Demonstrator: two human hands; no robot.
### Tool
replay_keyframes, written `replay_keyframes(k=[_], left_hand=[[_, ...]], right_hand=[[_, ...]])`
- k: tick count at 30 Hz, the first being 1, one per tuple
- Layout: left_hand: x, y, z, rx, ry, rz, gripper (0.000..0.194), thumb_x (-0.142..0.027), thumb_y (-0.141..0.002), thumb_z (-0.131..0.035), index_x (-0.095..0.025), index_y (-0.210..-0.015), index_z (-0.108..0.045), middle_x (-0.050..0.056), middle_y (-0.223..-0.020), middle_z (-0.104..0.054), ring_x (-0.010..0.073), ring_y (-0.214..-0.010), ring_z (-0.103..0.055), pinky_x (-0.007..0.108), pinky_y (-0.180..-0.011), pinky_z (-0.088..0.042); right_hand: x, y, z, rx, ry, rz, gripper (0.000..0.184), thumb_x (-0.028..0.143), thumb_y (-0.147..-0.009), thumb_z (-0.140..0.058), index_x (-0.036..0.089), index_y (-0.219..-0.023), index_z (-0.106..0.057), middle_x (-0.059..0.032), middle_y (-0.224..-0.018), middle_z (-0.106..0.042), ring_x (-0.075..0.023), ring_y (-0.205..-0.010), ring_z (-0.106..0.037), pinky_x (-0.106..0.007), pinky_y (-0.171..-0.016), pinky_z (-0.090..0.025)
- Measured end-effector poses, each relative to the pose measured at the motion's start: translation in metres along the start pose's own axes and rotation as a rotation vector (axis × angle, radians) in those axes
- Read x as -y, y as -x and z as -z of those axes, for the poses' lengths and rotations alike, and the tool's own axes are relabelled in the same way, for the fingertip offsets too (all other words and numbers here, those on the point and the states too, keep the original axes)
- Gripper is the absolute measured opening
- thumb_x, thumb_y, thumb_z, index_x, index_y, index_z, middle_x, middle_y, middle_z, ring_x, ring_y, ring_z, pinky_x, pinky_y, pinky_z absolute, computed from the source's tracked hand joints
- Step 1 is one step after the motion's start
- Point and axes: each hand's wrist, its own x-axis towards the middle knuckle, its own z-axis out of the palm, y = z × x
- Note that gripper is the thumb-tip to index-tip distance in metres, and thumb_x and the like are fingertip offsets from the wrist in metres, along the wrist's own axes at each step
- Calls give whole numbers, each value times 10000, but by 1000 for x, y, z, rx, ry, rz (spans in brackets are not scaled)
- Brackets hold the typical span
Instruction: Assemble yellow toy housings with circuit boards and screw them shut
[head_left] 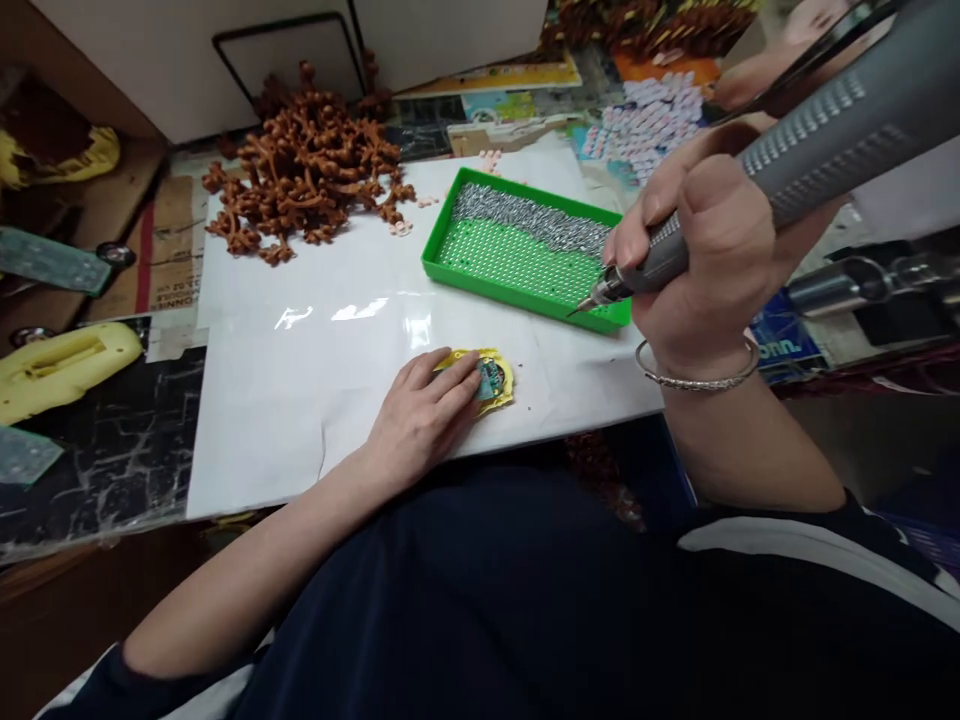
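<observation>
My left hand [426, 408] lies over a yellow plastic shell [508, 385] on the white sheet, fingers holding it down. A small green circuit board [491, 379] shows inside the shell, partly covered by my fingertips. In my right hand [709, 235] is a grey electric screwdriver [825, 135], gripped near its nose. Its thin bit points down and left, over the near right part of a green tray [517, 292]. Many small silver screws [536, 218] lie along the tray's far side, above a perforated floor. Whether the bit carries a screw is too small to tell.
A heap of brown plastic parts [307, 165] sits at the back left. Small pale pink-and-white pieces [645, 125] are spread at the back right. Yellow shells [67, 365] and circuit boards [52, 260] lie at far left. The white sheet [262, 400] covers the work area.
</observation>
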Motion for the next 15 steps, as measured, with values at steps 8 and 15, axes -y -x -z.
replay_keyframes(k=[8, 15], left_hand=[[-3, 7, 18, -21, -18, 57, 330, -213, -947, -600, -178, -1274, -572, 210, -1378, -567, 322, -1221, -587, 489, -964, -566], [1, 11, 27, -51, -8, 78, 243, -191, -948, -617, -206, -1188, -584, 131, -1181, -637, 225, -1030, -645, 374, -867, -590]], right_hand=[[-36, 4, 69, -199, 540, -80, 521, 738, -757, -649, 362, -1074, -475, 45, -748, -563, -128, -468, -426, -327, -499, -393], [-49, 12, 78, -231, 445, -211, 605, 751, -676, -690, 397, -1087, -424, 72, -684, -550, -143, -473, -398, -365, -537, -413]])
